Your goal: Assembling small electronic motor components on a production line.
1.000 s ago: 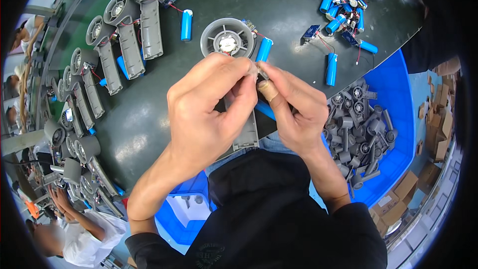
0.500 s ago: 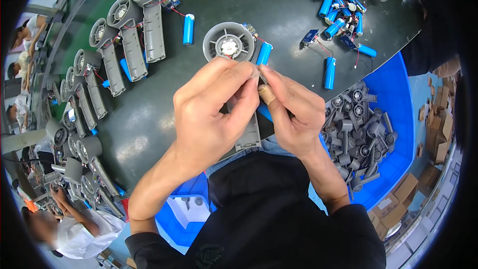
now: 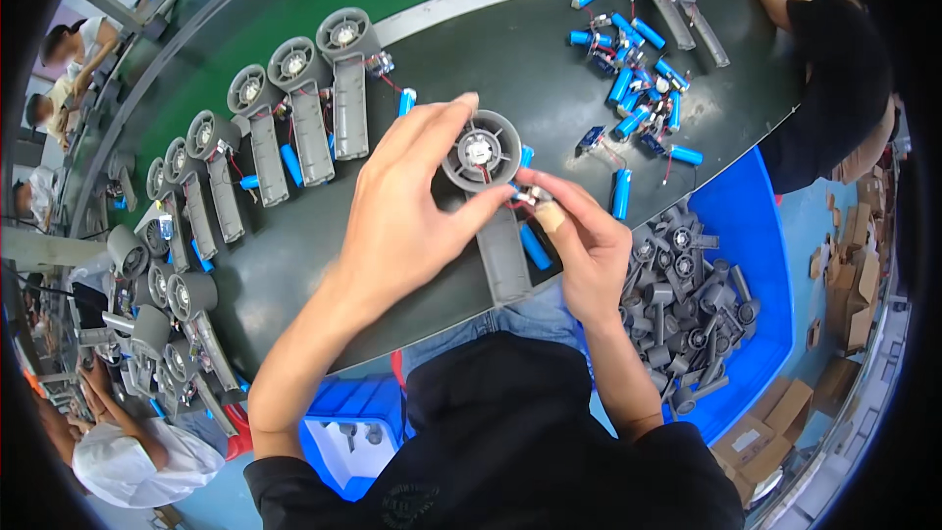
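Observation:
A grey handheld-fan housing (image 3: 503,260) lies in front of me, its round head (image 3: 479,150) facing up with a white motor hub inside. My left hand (image 3: 397,206) is around the left of the head, fingers reaching past its far side and thumb below it at the right. My right hand (image 3: 587,250), with a tan bandage on a finger, pinches a small wired piece (image 3: 531,195) beside the head; its exact kind is too small to tell. A blue battery cell (image 3: 535,247) lies beside the handle, and another blue piece shows partly behind the head.
Grey fan housings with wired boards (image 3: 308,123) stand in a row at left. Blue battery cells with circuit boards (image 3: 628,88) are heaped at the far right. A blue bin (image 3: 751,236) of grey housings is at my right. Other people work nearby.
My hands, formerly together over the housing, have parted. The left has opened out around the fan head, while the right stays pinched on its right. The view has shifted, showing more of the far table.

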`<move>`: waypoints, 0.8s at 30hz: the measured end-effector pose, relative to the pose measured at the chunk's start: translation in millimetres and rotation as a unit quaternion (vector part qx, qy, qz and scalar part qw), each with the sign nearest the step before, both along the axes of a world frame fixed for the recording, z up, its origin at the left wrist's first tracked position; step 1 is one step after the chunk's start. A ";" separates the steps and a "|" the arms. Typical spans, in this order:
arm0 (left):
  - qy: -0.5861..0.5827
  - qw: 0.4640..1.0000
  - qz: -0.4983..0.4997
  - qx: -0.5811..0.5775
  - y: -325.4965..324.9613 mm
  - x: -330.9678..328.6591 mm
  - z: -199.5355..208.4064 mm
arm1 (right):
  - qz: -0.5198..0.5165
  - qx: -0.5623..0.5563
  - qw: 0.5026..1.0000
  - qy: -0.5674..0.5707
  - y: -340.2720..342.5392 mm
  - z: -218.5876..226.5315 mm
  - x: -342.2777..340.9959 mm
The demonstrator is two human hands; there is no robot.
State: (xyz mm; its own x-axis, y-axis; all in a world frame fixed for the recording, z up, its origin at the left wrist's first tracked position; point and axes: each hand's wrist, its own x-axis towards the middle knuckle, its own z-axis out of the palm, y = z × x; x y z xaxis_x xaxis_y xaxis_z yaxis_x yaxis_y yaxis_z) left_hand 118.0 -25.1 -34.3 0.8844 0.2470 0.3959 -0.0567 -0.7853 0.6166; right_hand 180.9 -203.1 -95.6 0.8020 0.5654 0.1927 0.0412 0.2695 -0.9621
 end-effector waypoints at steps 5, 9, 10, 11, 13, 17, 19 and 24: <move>-0.142 0.988 -0.003 0.058 -12.2 -2.3 35.0 | 0.004 0.139 0.990 -0.027 -1.9 12.6 4.8; -0.196 0.975 -0.002 0.104 -13.9 -7.1 59.5 | 0.030 0.190 0.981 -0.037 -0.4 28.3 7.8; -0.182 0.976 -0.008 0.116 -12.2 -9.1 64.9 | 0.033 0.203 0.978 -0.034 0.7 32.8 7.7; -0.168 0.977 -0.013 0.129 -10.9 -9.7 68.8 | 0.032 0.207 0.977 -0.040 0.7 36.9 8.9; -0.179 0.976 -0.015 0.124 -9.2 -6.4 72.3 | 0.033 0.207 0.976 -0.058 1.9 44.3 12.2; -0.217 0.969 -0.009 0.114 -4.6 2.4 80.9 | 0.029 0.209 0.973 -0.088 9.8 55.5 20.1; -0.223 0.968 -0.013 0.117 -0.6 7.3 83.3 | 0.028 0.207 0.974 -0.091 13.3 59.1 25.3; -0.198 0.975 -0.024 0.097 14.7 29.8 87.1 | 0.023 0.149 0.986 -0.077 23.1 74.2 43.9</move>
State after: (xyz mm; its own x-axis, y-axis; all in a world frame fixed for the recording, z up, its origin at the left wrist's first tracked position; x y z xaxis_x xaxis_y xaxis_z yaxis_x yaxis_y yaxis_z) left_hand 147.8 -10.4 52.9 0.6617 0.0950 0.7437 -0.2999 -0.8756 0.3787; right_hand 224.9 -180.0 -21.4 0.7249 0.5009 0.4729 0.1605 0.5448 -0.8231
